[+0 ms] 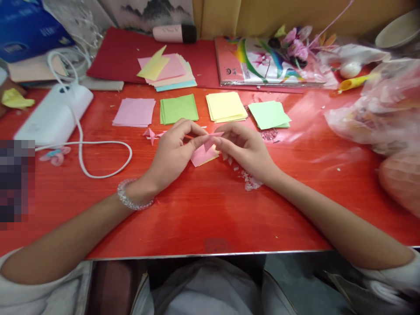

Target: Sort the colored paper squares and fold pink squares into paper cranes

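Both hands meet over the middle of the red table. Between their fingertips is a small piece of folded pink paper. My left hand, with a clear beaded bracelet at its wrist, pinches the paper's left side. My right hand pinches its right side. Just below lies a pink sheet with a yellow edge showing beneath it. Left of my left hand sits a small folded pink paper shape. Fingers partly cover the folded paper, so its exact form is hidden.
Stacked squares lie behind my hands: pink, green, yellow, pale green. A white power bank with a looping cable is at left. Plastic bags crowd the right; a book lies behind.
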Available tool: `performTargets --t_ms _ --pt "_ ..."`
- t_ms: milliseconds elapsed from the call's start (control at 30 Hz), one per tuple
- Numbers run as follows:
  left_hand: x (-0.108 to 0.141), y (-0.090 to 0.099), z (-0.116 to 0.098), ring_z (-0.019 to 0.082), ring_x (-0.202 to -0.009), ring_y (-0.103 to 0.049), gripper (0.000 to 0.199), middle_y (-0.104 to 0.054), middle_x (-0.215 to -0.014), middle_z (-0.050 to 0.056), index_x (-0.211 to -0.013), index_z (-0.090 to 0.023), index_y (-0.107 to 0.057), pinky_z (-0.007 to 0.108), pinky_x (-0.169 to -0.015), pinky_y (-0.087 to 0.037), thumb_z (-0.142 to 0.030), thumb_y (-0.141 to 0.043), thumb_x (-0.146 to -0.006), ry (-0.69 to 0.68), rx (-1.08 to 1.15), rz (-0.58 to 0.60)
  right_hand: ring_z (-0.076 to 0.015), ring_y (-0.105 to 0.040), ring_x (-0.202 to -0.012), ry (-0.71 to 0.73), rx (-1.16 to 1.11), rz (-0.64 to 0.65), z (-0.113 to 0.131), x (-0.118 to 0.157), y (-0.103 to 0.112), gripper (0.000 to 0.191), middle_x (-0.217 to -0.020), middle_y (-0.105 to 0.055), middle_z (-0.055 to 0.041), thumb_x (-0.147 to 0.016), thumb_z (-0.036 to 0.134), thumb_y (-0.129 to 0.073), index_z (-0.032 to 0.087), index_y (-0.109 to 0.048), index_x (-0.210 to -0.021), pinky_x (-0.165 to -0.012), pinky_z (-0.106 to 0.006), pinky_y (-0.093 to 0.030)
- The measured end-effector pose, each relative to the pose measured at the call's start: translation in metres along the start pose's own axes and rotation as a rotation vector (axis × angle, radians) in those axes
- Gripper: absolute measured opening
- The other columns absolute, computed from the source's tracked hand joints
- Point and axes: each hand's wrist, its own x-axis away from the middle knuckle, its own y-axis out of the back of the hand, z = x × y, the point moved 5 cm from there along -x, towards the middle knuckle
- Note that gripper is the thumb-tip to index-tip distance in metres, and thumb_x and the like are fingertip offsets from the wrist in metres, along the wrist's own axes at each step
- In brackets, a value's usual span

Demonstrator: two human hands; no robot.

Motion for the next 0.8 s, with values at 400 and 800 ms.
performTargets --t_ms 400,800 --pt "0.001 -0.004 0.002 0.009 -0.059 -0.052 0.009 -0.057 -0.071 -0.002 -0.084 -0.021 -0.063 0.021 -0.056 -0.044 -0.029 -0.059 -0.084 0.058 0.140 0.055 -0.0082 -0.043 -0.055 0.093 0.146 0.087 0.003 0.000 -0.006 0.022 -0.064 -0.053 0.0017 -0.084 0.036 -0.061 0.016 -0.058 -0.075 -0.051 -0.023 -0.034" --pt "0.002 -0.003 0.004 0.014 -0.086 -0.064 0.020 -0.067 -0.098 0.002 -0.101 -0.021 -0.067 0.026 -0.080 -0.053 -0.021 -0.060 -0.082 0.102 0.194 0.023 -0.0086 -0.053 -0.052 -0.028 -0.265 -0.001 -0.011 -0.005 0.003 0.009 -0.062 -0.057 0.0041 -0.082 0.027 -0.064 0.020 -0.063 -0.087 -0.050 -0.022 -0.047"
